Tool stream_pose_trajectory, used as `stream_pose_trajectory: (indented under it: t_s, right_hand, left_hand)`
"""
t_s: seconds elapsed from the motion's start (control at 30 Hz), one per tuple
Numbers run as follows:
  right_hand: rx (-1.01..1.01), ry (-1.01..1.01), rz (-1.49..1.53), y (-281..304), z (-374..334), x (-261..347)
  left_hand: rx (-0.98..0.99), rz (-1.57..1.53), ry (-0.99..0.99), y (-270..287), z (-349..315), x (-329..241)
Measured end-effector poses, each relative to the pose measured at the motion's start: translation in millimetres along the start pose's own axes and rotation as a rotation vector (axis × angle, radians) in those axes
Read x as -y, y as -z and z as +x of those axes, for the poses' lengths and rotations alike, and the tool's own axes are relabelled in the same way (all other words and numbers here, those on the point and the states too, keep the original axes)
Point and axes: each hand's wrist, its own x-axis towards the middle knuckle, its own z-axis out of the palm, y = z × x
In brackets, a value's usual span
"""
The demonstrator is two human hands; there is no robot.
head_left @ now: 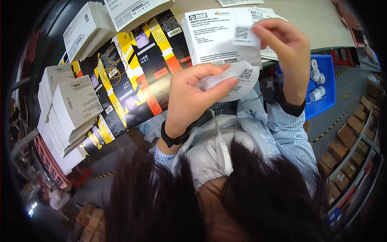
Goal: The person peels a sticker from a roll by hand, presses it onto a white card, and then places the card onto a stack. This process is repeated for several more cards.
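My left hand (pixel 186 97) is closed on a strip of white labels (pixel 244 82) printed with square codes, part of it bunched inside the fingers. Between thumb and forefinger, my right hand (pixel 287 42) pinches a single white label (pixel 242 38) with a square code. This label hangs over a stack of white printed cards (pixel 205 38) on the table, just beyond both hands. The strip covers the near edge of that stack. Each wrist wears a black band.
Printed black and yellow sheets (pixel 141 86) cover the left of the table, with rubber bands (pixel 113 66) on them. Card stacks (pixel 70 109) stand at the left and far left (pixel 90 28). At right, a blue bin (pixel 324 97) holds label rolls (pixel 317 93). Shelved cartons (pixel 348 135) stand beyond.
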Motion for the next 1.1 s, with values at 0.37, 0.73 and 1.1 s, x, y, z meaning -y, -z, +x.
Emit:
stream_pose_trajectory:
  t_s: [0.37, 0.73, 1.1]
  right_hand:
    - [0.381, -0.262, -0.219, -13.1, 18.7, -35.2]
    - [0.387, -0.291, -0.227, -13.7, 18.7, -34.5]
    - [0.383, -0.28, -0.249, -17.4, 18.0, -36.2]
  left_hand:
    - [0.106, 0.188, -0.135, 6.8, 10.9, 32.7]
    - [0.114, 0.238, -0.208, 4.1, 12.0, 32.7]
    - [0.111, 0.242, -0.247, 5.5, 10.5, 35.7]
